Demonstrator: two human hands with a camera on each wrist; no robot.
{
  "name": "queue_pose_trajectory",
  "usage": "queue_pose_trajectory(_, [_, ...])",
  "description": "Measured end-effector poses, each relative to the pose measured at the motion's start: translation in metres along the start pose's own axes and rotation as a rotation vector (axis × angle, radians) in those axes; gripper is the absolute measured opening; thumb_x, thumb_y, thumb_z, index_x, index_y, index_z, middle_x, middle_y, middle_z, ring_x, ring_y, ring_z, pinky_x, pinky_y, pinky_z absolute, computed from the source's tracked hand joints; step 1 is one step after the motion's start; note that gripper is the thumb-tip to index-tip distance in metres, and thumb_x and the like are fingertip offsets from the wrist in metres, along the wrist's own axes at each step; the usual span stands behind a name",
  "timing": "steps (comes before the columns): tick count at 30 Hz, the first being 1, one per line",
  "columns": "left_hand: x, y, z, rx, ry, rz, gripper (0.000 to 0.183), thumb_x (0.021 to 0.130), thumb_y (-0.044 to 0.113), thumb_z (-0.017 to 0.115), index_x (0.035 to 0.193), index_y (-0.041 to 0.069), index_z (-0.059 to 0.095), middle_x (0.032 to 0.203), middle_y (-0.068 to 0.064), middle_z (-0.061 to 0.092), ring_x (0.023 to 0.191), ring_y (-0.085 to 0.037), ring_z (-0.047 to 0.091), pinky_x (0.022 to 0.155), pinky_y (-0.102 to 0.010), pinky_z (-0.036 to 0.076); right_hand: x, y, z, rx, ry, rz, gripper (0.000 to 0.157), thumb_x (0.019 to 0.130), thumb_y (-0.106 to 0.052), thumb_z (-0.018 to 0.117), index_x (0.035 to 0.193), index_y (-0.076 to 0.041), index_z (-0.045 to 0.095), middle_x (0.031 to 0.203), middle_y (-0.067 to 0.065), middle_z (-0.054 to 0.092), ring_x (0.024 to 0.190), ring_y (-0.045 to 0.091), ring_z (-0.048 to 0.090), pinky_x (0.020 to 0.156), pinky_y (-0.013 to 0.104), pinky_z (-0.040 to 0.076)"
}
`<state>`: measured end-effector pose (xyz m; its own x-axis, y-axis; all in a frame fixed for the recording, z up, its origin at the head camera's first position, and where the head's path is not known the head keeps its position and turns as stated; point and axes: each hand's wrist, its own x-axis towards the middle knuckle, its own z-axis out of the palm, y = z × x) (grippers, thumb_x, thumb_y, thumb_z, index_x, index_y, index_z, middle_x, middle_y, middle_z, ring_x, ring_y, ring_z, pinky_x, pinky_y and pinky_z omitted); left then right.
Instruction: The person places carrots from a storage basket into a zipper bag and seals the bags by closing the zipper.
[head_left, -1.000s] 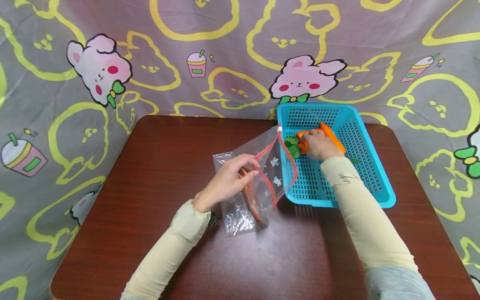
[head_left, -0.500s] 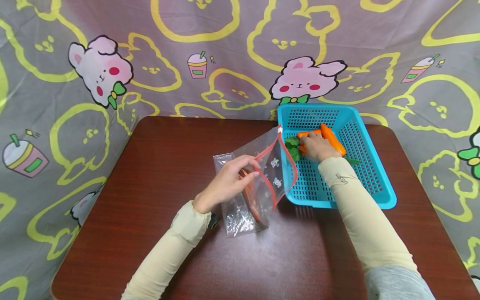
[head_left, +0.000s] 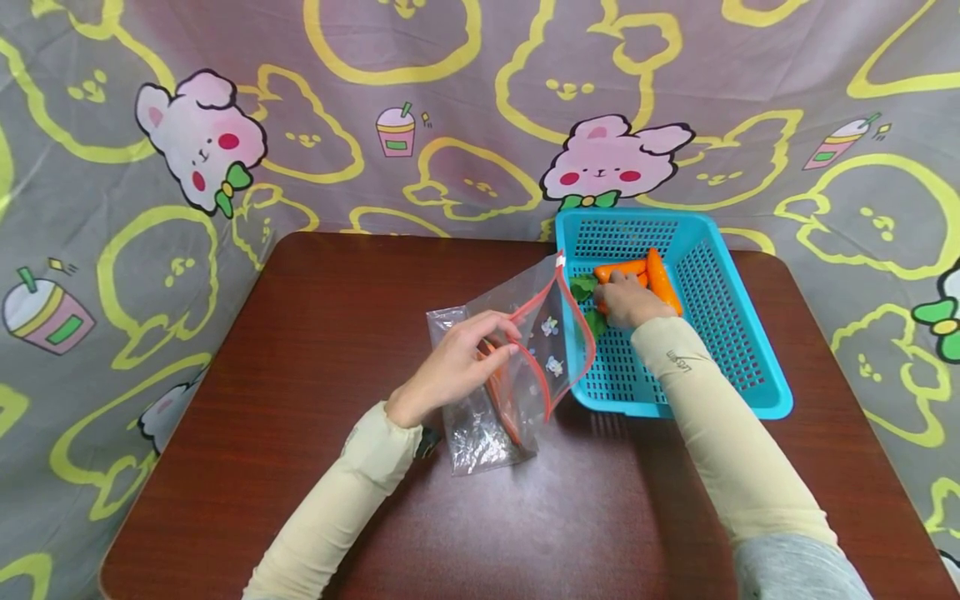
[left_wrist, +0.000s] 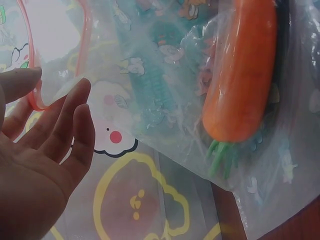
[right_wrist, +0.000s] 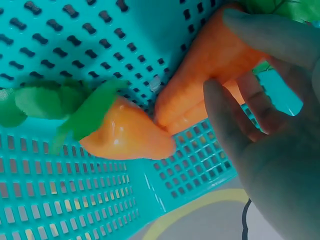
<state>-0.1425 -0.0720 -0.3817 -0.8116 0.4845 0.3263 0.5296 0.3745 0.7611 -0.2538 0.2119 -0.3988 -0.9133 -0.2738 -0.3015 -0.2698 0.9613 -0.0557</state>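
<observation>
My left hand (head_left: 450, 362) pinches the red zip edge of a clear zip bag (head_left: 480, 450), its mouth spread toward the basket. Inside the bag lies a carrot (left_wrist: 242, 75) with green stem ends, seen large in the left wrist view. My right hand (head_left: 630, 302) reaches into a blue basket (head_left: 630, 407). Its thumb and fingers are curled round an orange carrot (right_wrist: 215, 55) near the leafy end; the hand hides part of it in the head view. Beside it lie other carrots, one upright along the right (head_left: 663, 282) and one across the back (head_left: 621, 270).
Green leaves (head_left: 583, 288) sit at the basket's left side, by the bag's mouth. The bag and basket are on a brown wooden table (head_left: 322, 333). A patterned cloth (head_left: 465, 108) hangs behind and at both sides.
My right hand has shifted slightly left and toward me in the basket. The carrots and leaves under it have moved a little. My left hand and the bag stay in place.
</observation>
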Motion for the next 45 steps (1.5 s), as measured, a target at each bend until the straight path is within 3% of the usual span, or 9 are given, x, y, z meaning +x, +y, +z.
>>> queue_pose_trajectory(13, [-0.001,0.0,-0.001,0.001,0.002,-0.006,0.015,0.091,0.009,0.063,0.105,0.005,0.064,0.115,-0.005,0.064,0.085,-0.011,0.065,0.071,-0.027,0.055,-0.003,-0.002,0.0,-0.021,-0.048,-0.022,0.031,0.089,0.0,0.062,0.118,-0.011,0.065,0.114,0.022,0.047,0.101,0.037,0.038,0.077,0.047,0.048])
queue_pose_trajectory(29, [0.0,-0.001,0.0,-0.013,0.005,-0.004,0.013,0.092,0.009,0.064,0.105,0.007,0.064,0.116,-0.008,0.064,0.085,-0.012,0.065,0.071,-0.027,0.056,-0.003,-0.001,0.003,-0.103,-0.021,-0.038,0.031,0.089,-0.003,0.065,0.12,-0.01,0.065,0.121,0.024,0.052,0.101,0.038,0.041,0.081,0.048,0.046])
queue_pose_trajectory(40, [0.001,0.001,-0.001,-0.007,0.008,0.004,0.015,0.092,0.01,0.063,0.106,0.006,0.064,0.119,-0.011,0.064,0.086,-0.012,0.065,0.072,-0.029,0.056,-0.007,0.004,-0.003,-0.02,-0.017,-0.041,0.032,0.093,-0.006,0.059,0.124,-0.012,0.062,0.127,0.024,0.05,0.106,0.037,0.041,0.086,0.05,0.045])
queue_pose_trajectory(45, [0.0,0.001,-0.001,0.0,0.015,0.01,0.016,0.091,0.011,0.064,0.106,0.005,0.064,0.119,-0.009,0.064,0.087,-0.012,0.065,0.073,-0.029,0.056,-0.009,0.007,-0.007,0.031,-0.002,-0.049,0.038,0.089,-0.004,0.064,0.127,-0.012,0.06,0.129,0.024,0.05,0.109,0.038,0.041,0.088,0.052,0.046])
